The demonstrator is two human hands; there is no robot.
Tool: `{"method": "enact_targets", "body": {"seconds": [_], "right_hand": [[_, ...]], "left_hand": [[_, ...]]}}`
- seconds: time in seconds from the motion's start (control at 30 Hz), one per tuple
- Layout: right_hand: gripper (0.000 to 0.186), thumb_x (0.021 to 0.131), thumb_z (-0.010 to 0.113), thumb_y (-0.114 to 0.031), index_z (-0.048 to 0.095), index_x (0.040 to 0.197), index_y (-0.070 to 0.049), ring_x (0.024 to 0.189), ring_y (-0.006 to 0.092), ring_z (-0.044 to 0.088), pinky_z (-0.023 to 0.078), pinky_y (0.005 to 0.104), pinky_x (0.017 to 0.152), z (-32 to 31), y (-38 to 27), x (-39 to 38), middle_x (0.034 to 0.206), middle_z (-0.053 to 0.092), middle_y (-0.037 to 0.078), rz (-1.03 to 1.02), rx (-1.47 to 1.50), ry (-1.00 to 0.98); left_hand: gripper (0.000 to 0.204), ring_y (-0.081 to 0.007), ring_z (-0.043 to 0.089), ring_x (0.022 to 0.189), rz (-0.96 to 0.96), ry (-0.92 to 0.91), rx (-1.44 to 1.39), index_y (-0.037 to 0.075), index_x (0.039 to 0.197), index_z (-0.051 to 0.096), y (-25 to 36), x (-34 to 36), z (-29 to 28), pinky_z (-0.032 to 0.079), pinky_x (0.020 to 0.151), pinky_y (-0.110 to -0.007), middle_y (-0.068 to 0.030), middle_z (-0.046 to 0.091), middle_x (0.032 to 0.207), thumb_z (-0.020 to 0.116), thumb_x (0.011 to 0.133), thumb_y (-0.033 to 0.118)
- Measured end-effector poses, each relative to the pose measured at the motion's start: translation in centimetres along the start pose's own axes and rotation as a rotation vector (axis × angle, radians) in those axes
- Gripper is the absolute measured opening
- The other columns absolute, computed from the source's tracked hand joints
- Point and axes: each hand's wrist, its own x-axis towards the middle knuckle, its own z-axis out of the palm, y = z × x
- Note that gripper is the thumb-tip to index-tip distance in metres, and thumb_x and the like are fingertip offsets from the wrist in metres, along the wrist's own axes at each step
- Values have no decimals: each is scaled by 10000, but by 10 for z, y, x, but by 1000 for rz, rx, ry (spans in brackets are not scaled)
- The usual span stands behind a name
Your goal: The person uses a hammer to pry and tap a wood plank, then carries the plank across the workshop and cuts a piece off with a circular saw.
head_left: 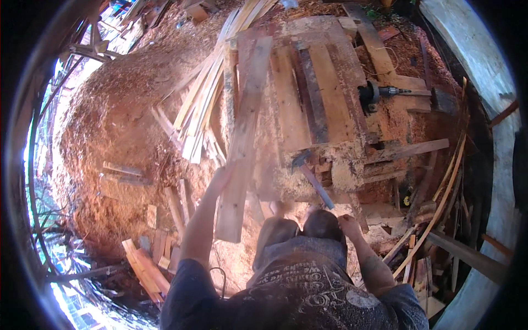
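Note:
A long wooden board point(242, 148) lies lengthwise over the left side of the low plank workbench point(344, 82), its near end overhanging toward me. My left hand point(219, 178) is closed on the board's left edge, with its fingers partly hidden. My right hand point(347, 224) rests against my right knee, apart from the board; its fingers are too small and unclear to read. Just beyond my knees, a hammer point(316, 184) leans on the bench's near edge, its dark head away from me and its handle toward me.
Thin wood strips point(201, 107) fan out left of the bench. A dark power tool or motor part with a metal shaft point(385, 91) sits at the bench's right edge. Sawdust point(110, 115) is heaped at left. Offcuts point(147, 269) lie lower left, and long curved strips point(440, 209) stand at right.

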Motion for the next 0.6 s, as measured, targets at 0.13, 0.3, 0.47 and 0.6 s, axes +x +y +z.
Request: {"method": "enact_targets", "body": {"seconds": [0.13, 0.3, 0.47, 0.6], "right_hand": [[424, 988, 606, -428, 738, 1071, -35, 965, 364, 733, 556, 474, 839, -1, -45, 5, 960, 753, 202, -68, -81, -48], [432, 993, 580, -413, 721, 1061, -9, 749, 278, 724, 545, 407, 715, 34, -93, 7, 786, 720, 137, -277, -213, 51], [444, 982, 622, -436, 713, 1073, -11, 861, 349, 733, 549, 466, 758, 56, -120, 29, 886, 731, 209, -435, -154, 63], [428, 1000, 613, -399, 710, 1014, 17, 844, 314, 710, 535, 452, 744, 91, -185, 22, 885, 722, 199, -608, -342, 121]], "left_hand": [[848, -193, 618, 718, -201, -109, -5, -97, 1109, 704, -39, -73, -45, 505, 676, -385, -94, 651, 776, 534, 957, 720], [684, -122, 626, 734, -159, -49, 61, -37, 1087, 729, -148, -121, -59, 509, 647, -344, -61, 684, 806, 547, 1008, 618], [504, -288, 688, 770, -214, 12, 25, -48, 1074, 699, -133, -145, -47, 529, 692, -440, -169, 711, 823, 607, 1017, 445], [518, -373, 713, 780, -122, -17, 224, -53, 1024, 704, -205, -117, -78, 535, 716, -476, -230, 722, 834, 604, 998, 454]]}}
